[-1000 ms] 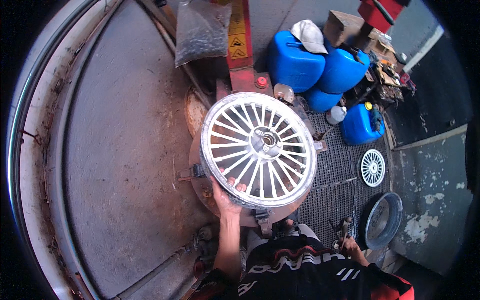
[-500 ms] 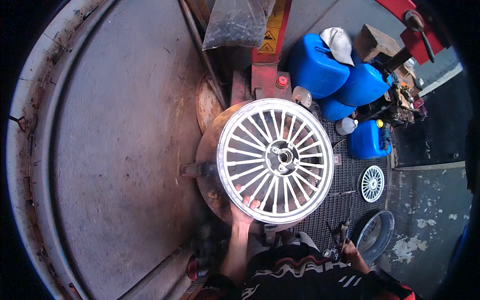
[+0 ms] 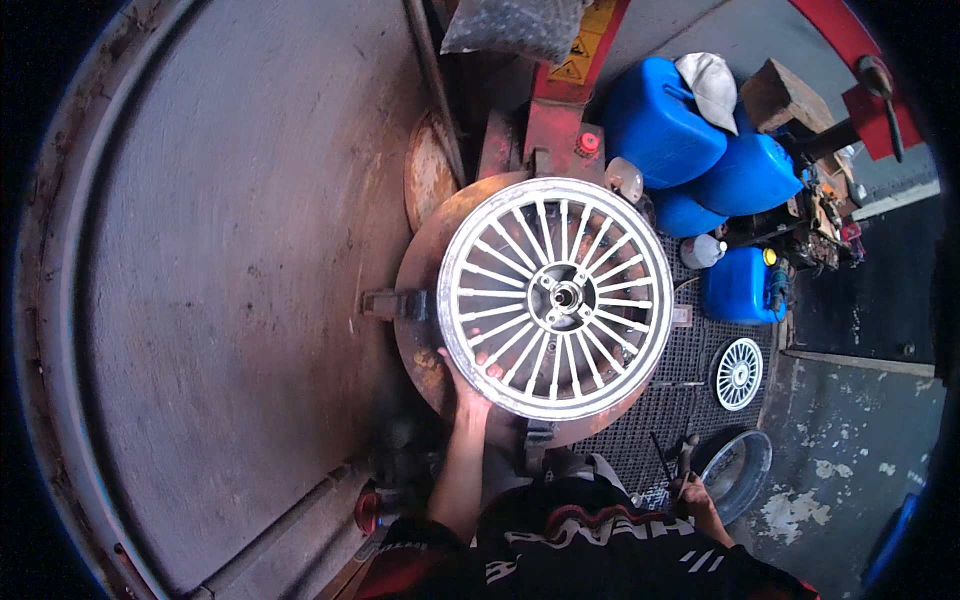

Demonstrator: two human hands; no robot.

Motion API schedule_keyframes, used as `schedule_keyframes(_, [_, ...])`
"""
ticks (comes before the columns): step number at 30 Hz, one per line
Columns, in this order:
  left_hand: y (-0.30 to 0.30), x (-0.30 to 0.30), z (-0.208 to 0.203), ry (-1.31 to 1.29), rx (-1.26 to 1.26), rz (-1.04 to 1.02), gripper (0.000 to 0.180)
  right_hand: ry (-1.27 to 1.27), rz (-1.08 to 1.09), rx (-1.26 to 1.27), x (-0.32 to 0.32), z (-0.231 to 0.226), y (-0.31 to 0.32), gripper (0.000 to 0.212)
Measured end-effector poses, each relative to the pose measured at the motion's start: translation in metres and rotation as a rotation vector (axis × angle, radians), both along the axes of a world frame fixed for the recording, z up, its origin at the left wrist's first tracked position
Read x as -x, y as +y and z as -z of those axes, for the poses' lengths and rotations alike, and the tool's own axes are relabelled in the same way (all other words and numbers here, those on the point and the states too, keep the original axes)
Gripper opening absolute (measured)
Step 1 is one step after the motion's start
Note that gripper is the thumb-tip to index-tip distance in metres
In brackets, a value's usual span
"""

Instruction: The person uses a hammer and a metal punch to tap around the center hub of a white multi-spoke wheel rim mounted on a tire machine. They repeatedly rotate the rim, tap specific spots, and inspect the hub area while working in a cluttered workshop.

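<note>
A pale multi-spoke wheel rim [image 3: 655, 345] lies face up over a round rusty turntable [image 3: 418, 360]. My left hand [image 3: 470, 388] grips its lower left edge, the fingers reaching up between the spokes. The hub is open in the middle with bolt holes around it. Low on the right, my right hand [image 3: 697, 490] is closed around what looks like a hammer [image 3: 686, 455], head up; a thin dark rod [image 3: 660, 455] sticks out beside it. Part of that grip is too small to make out.
A loose silver wheel cover [image 3: 739, 374] and a grey metal ring [image 3: 765, 460] lie at the right. Blue jerrycans [image 3: 665, 125] stand at the back right beside a white bottle [image 3: 703, 251]. A red machine column [image 3: 555, 125] rises behind the turntable; dark clamps [image 3: 395, 304] stick out from it.
The wheel rim has shifted slightly left and back over the turntable and seems turned a little clockwise, my left hand moving with it. My right hand still holds the hammer. The whole view has shifted.
</note>
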State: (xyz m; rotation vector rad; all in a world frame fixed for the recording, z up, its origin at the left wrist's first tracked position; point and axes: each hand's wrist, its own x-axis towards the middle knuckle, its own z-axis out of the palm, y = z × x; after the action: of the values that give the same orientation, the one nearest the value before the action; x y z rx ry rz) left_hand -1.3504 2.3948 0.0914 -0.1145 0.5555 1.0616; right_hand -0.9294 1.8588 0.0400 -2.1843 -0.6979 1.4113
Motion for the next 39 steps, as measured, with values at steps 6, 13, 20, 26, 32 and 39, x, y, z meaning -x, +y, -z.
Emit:
schedule_keyframes(6, [0.003,-0.013,-0.014,0.205,0.133,-0.038,0.065,0.138,-0.043,-0.045,0.02,-0.025,0.024,0.028])
schedule_keyframes(13, [-0.007,-0.004,-0.03,0.269,0.123,-0.084,0.064,0.365,0.358,-0.084,0.016,0.012,-0.033,0.027])
schedule_keyframes(20, [-0.002,-0.009,-0.032,0.304,0.073,-0.078,0.061,0.33,0.558,0.194,0.032,0.03,-0.023,0.025])
schedule_keyframes(26, [-0.006,-0.006,-0.031,0.294,0.064,-0.048,0.06,0.287,0.541,0.199,0.032,0.02,-0.04,0.022])
schedule_keyframes(32, [-0.005,-0.004,-0.036,0.326,0.067,-0.073,0.063,-0.068,0.065,0.056,0.027,0.027,-0.062,0.019])
schedule_keyframes(39, [0.007,-0.009,-0.039,0.387,-0.026,-0.018,0.06,0.154,0.238,-0.118,0.074,0.03,-0.046,0.021])
